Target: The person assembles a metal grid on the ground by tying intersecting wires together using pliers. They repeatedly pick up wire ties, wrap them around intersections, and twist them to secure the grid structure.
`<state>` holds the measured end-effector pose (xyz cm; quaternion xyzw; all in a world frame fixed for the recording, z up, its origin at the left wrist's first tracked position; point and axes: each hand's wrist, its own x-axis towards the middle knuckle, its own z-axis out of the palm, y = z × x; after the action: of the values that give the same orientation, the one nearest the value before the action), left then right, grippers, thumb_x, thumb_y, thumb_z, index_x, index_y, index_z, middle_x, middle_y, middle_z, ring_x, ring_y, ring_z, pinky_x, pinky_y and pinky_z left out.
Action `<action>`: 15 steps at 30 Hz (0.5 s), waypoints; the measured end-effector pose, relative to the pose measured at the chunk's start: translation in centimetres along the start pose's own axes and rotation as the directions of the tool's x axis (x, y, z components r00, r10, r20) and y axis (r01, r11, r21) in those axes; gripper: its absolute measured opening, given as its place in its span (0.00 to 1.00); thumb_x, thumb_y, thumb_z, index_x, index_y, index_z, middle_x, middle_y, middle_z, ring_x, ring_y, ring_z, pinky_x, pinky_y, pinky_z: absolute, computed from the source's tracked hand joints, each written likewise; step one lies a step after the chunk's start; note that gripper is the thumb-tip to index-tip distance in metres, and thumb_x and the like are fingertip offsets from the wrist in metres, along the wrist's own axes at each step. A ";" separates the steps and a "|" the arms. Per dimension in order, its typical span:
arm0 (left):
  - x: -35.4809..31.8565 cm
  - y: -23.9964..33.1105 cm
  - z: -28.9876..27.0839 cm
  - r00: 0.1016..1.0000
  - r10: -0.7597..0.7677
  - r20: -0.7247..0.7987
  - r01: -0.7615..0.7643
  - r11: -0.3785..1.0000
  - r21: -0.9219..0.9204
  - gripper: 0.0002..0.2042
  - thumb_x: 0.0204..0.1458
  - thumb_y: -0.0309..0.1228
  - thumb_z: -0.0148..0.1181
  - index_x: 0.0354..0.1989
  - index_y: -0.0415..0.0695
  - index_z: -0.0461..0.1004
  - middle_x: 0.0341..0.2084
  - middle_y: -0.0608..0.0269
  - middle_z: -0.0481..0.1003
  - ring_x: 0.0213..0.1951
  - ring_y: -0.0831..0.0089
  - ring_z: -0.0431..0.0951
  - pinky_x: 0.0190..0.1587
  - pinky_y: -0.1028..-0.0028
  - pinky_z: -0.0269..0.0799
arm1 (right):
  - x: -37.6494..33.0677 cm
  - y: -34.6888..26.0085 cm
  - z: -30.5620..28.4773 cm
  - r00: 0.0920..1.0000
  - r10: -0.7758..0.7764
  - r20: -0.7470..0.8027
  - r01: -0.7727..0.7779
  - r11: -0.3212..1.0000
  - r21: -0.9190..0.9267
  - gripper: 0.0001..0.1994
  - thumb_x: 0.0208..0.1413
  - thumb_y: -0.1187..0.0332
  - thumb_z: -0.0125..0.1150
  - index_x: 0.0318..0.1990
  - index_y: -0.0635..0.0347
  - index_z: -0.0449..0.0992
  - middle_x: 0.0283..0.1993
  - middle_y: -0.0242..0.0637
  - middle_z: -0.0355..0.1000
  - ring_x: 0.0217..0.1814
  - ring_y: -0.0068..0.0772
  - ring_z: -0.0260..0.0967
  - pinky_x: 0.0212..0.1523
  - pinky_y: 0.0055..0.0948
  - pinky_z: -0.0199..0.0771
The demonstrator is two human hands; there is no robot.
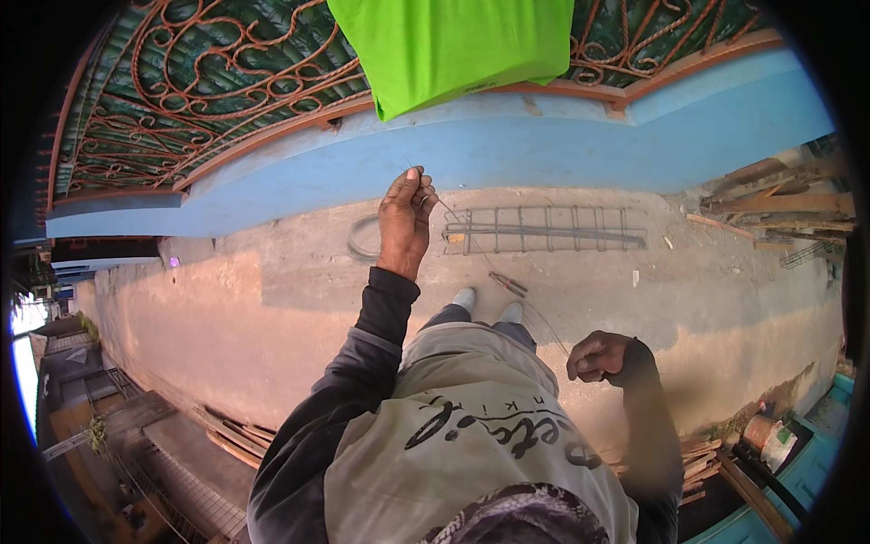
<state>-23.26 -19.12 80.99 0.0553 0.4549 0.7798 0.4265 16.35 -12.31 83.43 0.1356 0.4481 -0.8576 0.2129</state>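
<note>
My left hand [406, 222] is raised in front of me, its thumb and fingertips pinched on a thin wire. The wire [550, 330] runs slackly down across to my right hand [598, 356], which is held lower at my right side with its fingers curled closed around the other part. Below and between my hands, pincers [507, 284] with dark handles lie on the concrete just ahead of my feet. Past them rests a long steel rebar cage [548, 228] with several cross ties. Left of the cage, partly behind my left hand, lies a coil of wire [362, 239].
A blue wall [544, 136] topped by an ornamental iron fence [227, 72] stands ahead, with a bright green cloth or bag [462, 54] hanging over it. Scrap timber [788, 201] is piled at the far right. More boards and a bucket [770, 440] stand at the lower right.
</note>
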 end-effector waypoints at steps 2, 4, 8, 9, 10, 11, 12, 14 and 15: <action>0.0 -0.3 -0.2 1.000 -0.020 -0.019 0.019 0.998 -0.063 0.11 0.62 0.34 0.57 0.47 0.40 0.73 0.33 0.67 0.75 0.33 0.79 0.75 0.40 0.78 0.74 | -1.8 3.0 -2.3 0.850 -0.520 -0.090 0.520 0.798 0.304 0.13 0.68 0.63 0.51 0.38 0.63 0.76 0.24 0.33 0.67 0.21 0.25 0.57 0.20 0.24 0.57; -0.5 -0.9 -0.4 0.999 -0.032 -0.020 0.030 0.996 -0.087 0.11 0.62 0.34 0.57 0.48 0.40 0.72 0.34 0.67 0.74 0.34 0.79 0.74 0.41 0.79 0.74 | -1.8 2.7 -5.4 0.701 -0.640 -0.314 0.713 0.647 0.270 0.10 0.68 0.64 0.50 0.39 0.61 0.70 0.24 0.31 0.64 0.21 0.24 0.58 0.19 0.25 0.60; -2.1 -1.8 0.9 0.999 -0.052 0.010 0.053 0.993 -0.105 0.11 0.62 0.35 0.58 0.47 0.41 0.72 0.34 0.68 0.73 0.35 0.79 0.74 0.43 0.78 0.74 | -1.5 3.6 -10.0 0.541 -0.249 -0.804 0.215 0.964 -0.154 0.09 0.66 0.65 0.54 0.40 0.61 0.75 0.24 0.31 0.69 0.22 0.22 0.62 0.24 0.25 0.65; -2.5 -1.8 1.6 0.998 -0.059 0.013 0.060 0.993 -0.098 0.11 0.62 0.35 0.59 0.47 0.41 0.72 0.34 0.68 0.73 0.35 0.79 0.74 0.43 0.77 0.74 | -0.7 3.8 -9.8 0.410 -0.211 -0.887 -0.103 0.956 -0.275 0.09 0.66 0.65 0.54 0.41 0.61 0.76 0.26 0.32 0.71 0.23 0.23 0.64 0.26 0.26 0.67; -2.7 -1.8 2.4 0.998 -0.065 0.021 0.067 0.993 -0.096 0.11 0.61 0.35 0.59 0.46 0.41 0.72 0.34 0.68 0.73 0.35 0.79 0.74 0.44 0.77 0.74 | -0.2 4.5 -9.7 0.473 -0.310 -0.825 -0.206 0.871 -0.446 0.08 0.64 0.66 0.55 0.41 0.60 0.78 0.30 0.31 0.74 0.26 0.25 0.66 0.30 0.27 0.69; -2.8 -2.0 3.1 0.997 -0.071 0.029 0.073 0.993 -0.093 0.12 0.61 0.35 0.60 0.46 0.41 0.72 0.34 0.68 0.73 0.36 0.78 0.74 0.44 0.76 0.74 | 0.2 5.0 -9.5 0.545 -0.387 -0.744 -0.291 0.745 -0.601 0.08 0.63 0.67 0.56 0.42 0.59 0.79 0.34 0.30 0.77 0.30 0.26 0.69 0.35 0.28 0.71; -2.9 -2.1 3.3 0.998 -0.056 0.034 0.059 0.994 -0.096 0.11 0.61 0.35 0.60 0.46 0.42 0.72 0.34 0.68 0.73 0.36 0.78 0.74 0.44 0.75 0.74 | 0.5 5.2 -9.3 0.709 -0.298 -0.640 -0.294 0.700 -0.651 0.08 0.61 0.67 0.58 0.43 0.57 0.80 0.38 0.26 0.79 0.36 0.30 0.70 0.43 0.29 0.72; -2.6 -2.8 3.7 0.998 -0.040 0.057 0.047 0.992 -0.120 0.11 0.60 0.35 0.61 0.45 0.42 0.72 0.33 0.68 0.73 0.36 0.77 0.73 0.44 0.74 0.74 | 0.8 0.9 -5.6 0.862 0.258 -0.437 -0.470 0.729 -0.497 0.09 0.61 0.69 0.56 0.46 0.57 0.80 0.38 0.27 0.79 0.35 0.29 0.68 0.43 0.28 0.71; -2.3 -3.0 3.8 0.999 -0.032 0.043 0.038 0.987 -0.155 0.11 0.60 0.35 0.61 0.44 0.42 0.73 0.32 0.67 0.74 0.35 0.77 0.74 0.44 0.74 0.74 | 0.5 -0.1 -4.0 0.909 0.298 -0.293 -0.412 0.756 -0.508 0.10 0.62 0.71 0.54 0.47 0.56 0.80 0.32 0.27 0.76 0.29 0.24 0.63 0.33 0.25 0.68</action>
<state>-18.13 -17.56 81.59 0.0294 0.3848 0.8041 0.4522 16.00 -9.04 81.03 0.2329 0.6634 -0.6145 0.3578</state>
